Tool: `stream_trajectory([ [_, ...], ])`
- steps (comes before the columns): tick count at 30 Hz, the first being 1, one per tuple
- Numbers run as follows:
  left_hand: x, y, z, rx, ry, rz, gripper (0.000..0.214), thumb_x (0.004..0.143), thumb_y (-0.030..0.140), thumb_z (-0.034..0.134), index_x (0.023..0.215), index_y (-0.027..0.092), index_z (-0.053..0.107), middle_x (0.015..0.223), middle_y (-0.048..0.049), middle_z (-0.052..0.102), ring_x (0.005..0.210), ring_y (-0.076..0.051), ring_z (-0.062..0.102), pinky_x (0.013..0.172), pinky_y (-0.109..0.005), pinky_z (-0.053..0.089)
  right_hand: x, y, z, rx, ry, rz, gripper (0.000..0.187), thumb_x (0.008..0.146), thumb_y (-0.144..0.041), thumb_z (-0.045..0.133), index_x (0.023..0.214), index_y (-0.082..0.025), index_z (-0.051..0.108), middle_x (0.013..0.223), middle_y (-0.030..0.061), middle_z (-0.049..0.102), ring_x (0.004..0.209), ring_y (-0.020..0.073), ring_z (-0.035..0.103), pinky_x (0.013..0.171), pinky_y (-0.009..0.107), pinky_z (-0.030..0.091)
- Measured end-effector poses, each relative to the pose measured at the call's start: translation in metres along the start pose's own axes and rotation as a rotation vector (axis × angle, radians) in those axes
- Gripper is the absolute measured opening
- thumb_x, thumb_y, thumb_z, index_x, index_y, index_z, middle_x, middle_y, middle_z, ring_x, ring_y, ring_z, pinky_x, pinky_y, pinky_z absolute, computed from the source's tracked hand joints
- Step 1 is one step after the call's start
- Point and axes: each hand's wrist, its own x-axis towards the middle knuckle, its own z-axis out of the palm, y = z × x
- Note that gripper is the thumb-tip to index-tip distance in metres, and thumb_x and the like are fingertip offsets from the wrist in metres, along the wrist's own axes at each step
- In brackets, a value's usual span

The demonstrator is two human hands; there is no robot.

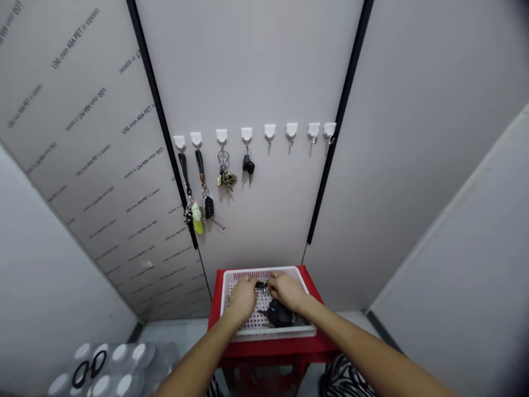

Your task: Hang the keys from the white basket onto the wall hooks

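Note:
Both hands are inside a white plastic basket (pixel 273 332) with a perforated floor. Between them is a small keychain (pixel 261 285), with a dark part on the left and a shiny metal ring on the right. My left hand (pixel 243 298) closes its fingers on the dark end. At the ring end, the fingers of my right hand (pixel 287 289) are pinched together. Below my right hand, a bunch of black-headed keys (pixel 279 313) lies on the basket floor, partly hidden by my right forearm.
The basket stands on a red stool (pixel 264 347). Several white hooks (pixel 270 131) line the wall ahead. Those on the left carry key bunches, including a car key (pixel 209 207) and brass-coloured keys (pixel 226 178). Capped bottles (pixel 124 383) stand at lower left.

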Motion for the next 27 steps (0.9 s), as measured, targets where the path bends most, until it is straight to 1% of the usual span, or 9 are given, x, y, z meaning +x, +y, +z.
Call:
stream_trajectory([
  [3,0.003,0.001,-0.004,-0.049,0.03,0.021,0.023,0.063,0.014,0.038,0.081,0.016,0.052,0.087,-0.0072,0.05,0.085,-0.018,0.043,0.074,-0.028,0.033,0.001,-0.003,-0.003,0.16,0.036,-0.029,0.014,0.063,-0.016,0.039,0.063,-0.015,0.053,0.069,0.0038,0.052,0.064,0.0125,0.047,0.058,0.022,0.033],
  [5,0.005,0.002,-0.008,-0.161,0.053,0.026,0.02,0.061,0.014,0.041,0.078,0.014,0.052,0.084,-0.0067,0.051,0.083,-0.016,0.044,0.074,-0.026,0.033,0.003,-0.003,-0.007,0.338,0.065,-0.023,0.011,0.064,-0.017,0.038,0.061,-0.015,0.049,0.061,0.0016,0.05,0.059,0.0107,0.045,0.056,0.021,0.033],
  [7,0.008,0.001,-0.011,-0.339,0.035,0.011,0.021,0.059,0.011,0.042,0.078,0.013,0.052,0.081,-0.0054,0.053,0.078,-0.014,0.046,0.071,-0.025,0.034,0.007,-0.004,-0.014,0.561,0.078,0.033,0.011,0.066,-0.02,0.037,0.06,-0.015,0.044,0.054,-0.0006,0.048,0.053,0.0089,0.044,0.052,0.02,0.033],
  [10,0.012,0.0,-0.016,-0.664,0.007,-0.007,0.025,0.058,0.006,0.042,0.081,0.012,0.05,0.08,-0.0036,0.055,0.073,-0.011,0.047,0.069,-0.022,0.035,0.013,-0.005,-0.026,0.939,0.043,0.159,0.012,0.067,-0.026,0.037,0.061,-0.016,0.037,0.05,-0.0038,0.045,0.046,0.0069,0.043,0.047,0.02,0.034],
  [12,0.013,0.001,-0.019,-0.867,-0.005,-0.002,0.027,0.057,0.004,0.043,0.082,0.012,0.049,0.079,-0.0029,0.055,0.071,-0.01,0.047,0.067,-0.021,0.035,0.016,-0.008,-0.034,1.154,0.023,0.21,0.014,0.065,-0.029,0.04,0.062,-0.016,0.035,0.052,-0.005,0.045,0.046,0.0059,0.045,0.046,0.019,0.035],
  [14,0.012,0.003,-0.023,-1.021,-0.046,-0.018,0.026,0.056,0.007,0.045,0.082,0.011,0.049,0.071,-0.0013,0.055,0.065,-0.009,0.047,0.061,-0.02,0.035,0.017,-0.011,-0.04,1.298,0.027,0.222,0.019,0.062,-0.032,0.044,0.063,-0.016,0.035,0.057,-0.0053,0.047,0.046,0.0049,0.046,0.047,0.019,0.036],
  [18,0.007,0.01,-0.034,-1.185,-0.106,-0.13,0.02,0.058,0.02,0.047,0.075,0.011,0.049,0.054,0.0031,0.049,0.049,-0.006,0.043,0.046,-0.017,0.029,0.018,-0.015,-0.044,1.375,0.051,0.231,0.023,0.059,-0.035,0.048,0.062,-0.016,0.036,0.052,-0.0068,0.046,0.043,0.0034,0.044,0.046,0.018,0.036],
  [23,0.007,0.009,-0.05,-1.255,-0.082,-0.151,0.021,0.055,0.03,0.049,0.063,0.01,0.049,0.046,0.0047,0.044,0.042,-0.004,0.037,0.042,-0.016,0.025,0.019,-0.016,-0.056,1.295,0.132,0.217,0.021,0.057,-0.033,0.05,0.059,-0.014,0.04,0.046,-0.0069,0.045,0.039,0.0032,0.042,0.042,0.018,0.035],
  [27,0.007,0.009,-0.071,-1.263,-0.062,-0.133,0.023,0.054,0.031,0.049,0.064,0.01,0.048,0.044,0.0052,0.044,0.04,-0.003,0.036,0.043,-0.017,0.026,0.015,-0.022,-0.073,1.279,0.111,0.181,0.02,0.057,-0.031,0.051,0.06,-0.013,0.042,0.05,-0.0041,0.049,0.045,0.0054,0.048,0.046,0.019,0.038],
])
